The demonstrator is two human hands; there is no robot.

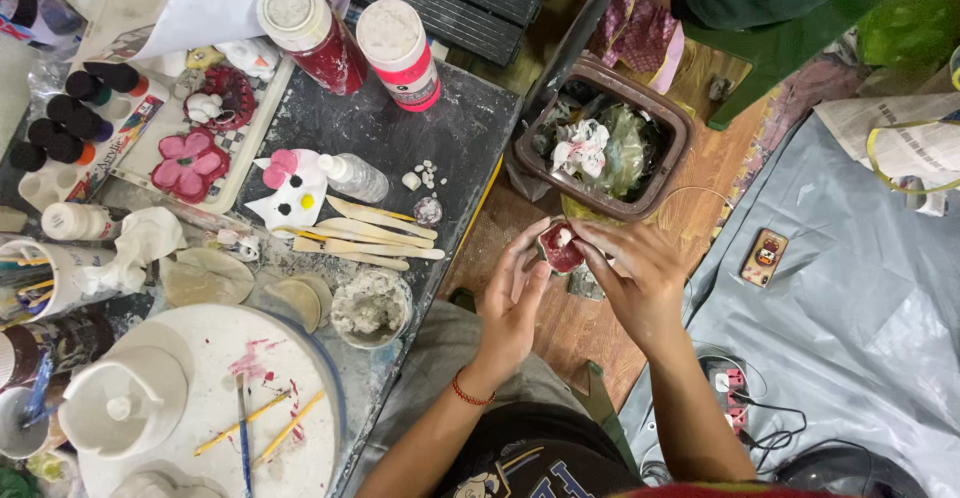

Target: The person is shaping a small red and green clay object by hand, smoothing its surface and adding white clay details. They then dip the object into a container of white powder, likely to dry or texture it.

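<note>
Two hands hold one small dark-red clay piece [558,248] between them, just in front of the brown waste bin [680,148]. The left hand [512,303] curls its fingers around the near-left side of the piece; a red bead bracelet [468,395] circles its wrist. The right hand [632,280] closes on the piece from the right, with its fingertips [585,238] pressed on the upper edge. Both hands are narrowed on the piece, not spread. A white patch shows on top of the piece.

Well left of the bin, nearest the person, a round white turntable [300,358] carries thin brushes [245,428] and pink paint smears. Just beyond it, a small bowl of grey-white paste [371,305] stands on the dark work table [440,138]. Wooden modelling tools [370,233] lie beyond the bowl, left of the bin. A white cat-shaped figure with a pink bow [288,190] sits beside the tools, touching a small clear bottle [355,176].

The bin holds crumpled plastic and white scraps. Far left of the bin, a pink flower piece [190,165] rests on a white tray [250,153]. Two capped paint bottles [400,53] stand farthest on the table. Right of the bin, grey sheeting [850,288] covers the floor.
</note>
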